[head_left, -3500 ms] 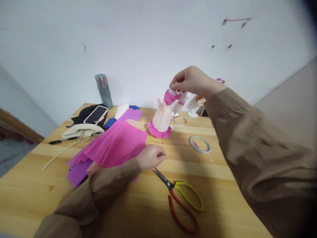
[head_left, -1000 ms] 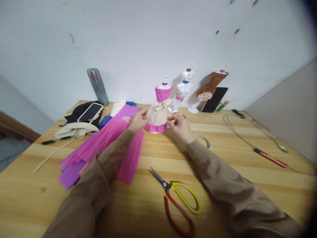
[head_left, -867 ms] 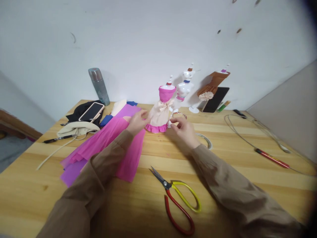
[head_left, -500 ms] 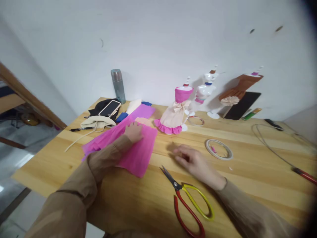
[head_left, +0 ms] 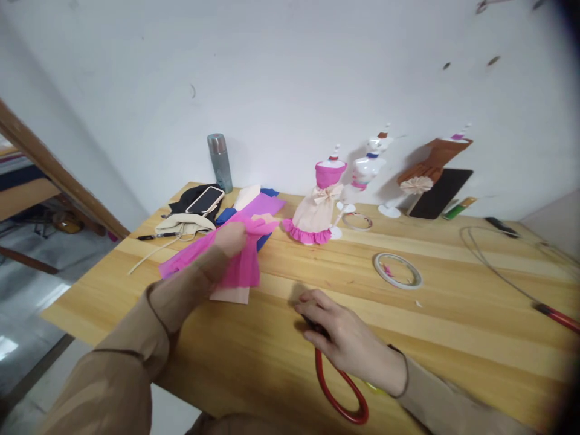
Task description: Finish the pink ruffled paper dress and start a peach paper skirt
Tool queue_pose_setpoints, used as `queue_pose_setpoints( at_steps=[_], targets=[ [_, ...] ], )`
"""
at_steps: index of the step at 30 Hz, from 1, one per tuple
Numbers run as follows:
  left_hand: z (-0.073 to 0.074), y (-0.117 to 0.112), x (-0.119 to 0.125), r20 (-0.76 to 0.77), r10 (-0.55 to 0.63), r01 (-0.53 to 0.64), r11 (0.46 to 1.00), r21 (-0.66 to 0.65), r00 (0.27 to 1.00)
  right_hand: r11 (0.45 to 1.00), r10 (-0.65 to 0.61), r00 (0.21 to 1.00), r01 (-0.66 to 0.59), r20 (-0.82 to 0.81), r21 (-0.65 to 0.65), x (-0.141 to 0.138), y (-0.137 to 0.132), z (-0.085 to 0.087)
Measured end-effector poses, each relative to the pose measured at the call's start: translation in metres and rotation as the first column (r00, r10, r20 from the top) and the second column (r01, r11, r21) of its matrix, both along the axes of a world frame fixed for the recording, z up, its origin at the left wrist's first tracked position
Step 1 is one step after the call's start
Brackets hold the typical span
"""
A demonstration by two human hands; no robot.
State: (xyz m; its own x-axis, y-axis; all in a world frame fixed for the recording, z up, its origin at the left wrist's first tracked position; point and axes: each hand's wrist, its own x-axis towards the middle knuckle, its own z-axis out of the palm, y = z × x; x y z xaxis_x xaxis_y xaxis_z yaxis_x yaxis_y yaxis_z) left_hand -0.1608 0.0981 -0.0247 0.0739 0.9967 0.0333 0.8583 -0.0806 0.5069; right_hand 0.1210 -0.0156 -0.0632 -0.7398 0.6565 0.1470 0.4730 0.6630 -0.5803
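My left hand (head_left: 230,240) is closed on a sheet of pink crepe paper (head_left: 247,269), whose far edge bunches up at the fingers. Under it show a pale peach sheet (head_left: 231,295) and a bit of blue. My right hand (head_left: 342,335) curls over the blades and pivot of a pair of scissors, fingers wrapped round them. The red handle loop (head_left: 319,374) sticks out toward me; most of the yellow one is hidden by the hand. Beyond the hands stands a small dress form (head_left: 312,208) in a pink and cream dress with a ruffled hem.
Two rolls of tape (head_left: 377,266) (head_left: 357,222) lie right of centre. Along the wall are a bare white dress form (head_left: 369,172), a brown-dressed one (head_left: 446,154) and a dark tablet (head_left: 446,193). A flask (head_left: 220,166), a phone (head_left: 205,200) and a pen (head_left: 158,236) are at left.
My left hand has gone from lying flat to gripping the pink paper, which is pulled up and back, baring the peach sheet. My right hand has moved onto the scissors and taken hold of them.
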Motion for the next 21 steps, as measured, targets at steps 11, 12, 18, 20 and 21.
queue_pose_setpoints(
  at_steps=[11,12,18,20,21],
  targets=[
    [0.065,0.033,-0.063,0.344,0.261,-0.225,0.964,-0.142,0.902,0.991,0.005,0.992,-0.022,0.123,0.135,-0.008,-0.002,-0.009],
    [0.068,0.034,-0.065,0.371,0.272,-0.231,0.961,-0.153,0.888,0.990,0.005,0.992,-0.023,0.122,0.142,-0.008,-0.002,-0.009],
    [0.079,0.039,-0.067,0.479,0.326,-0.237,0.942,-0.237,0.815,0.984,0.002,0.996,-0.019,0.092,0.177,-0.007,-0.002,-0.013],
    [0.081,0.040,-0.066,0.492,0.343,-0.233,0.934,-0.271,0.800,0.982,0.004,0.996,-0.020,0.084,0.189,-0.007,-0.002,-0.014],
    [0.083,0.040,-0.066,0.494,0.351,-0.231,0.929,-0.289,0.795,0.981,0.005,0.997,-0.021,0.081,0.194,-0.007,-0.002,-0.014]
  ],
)
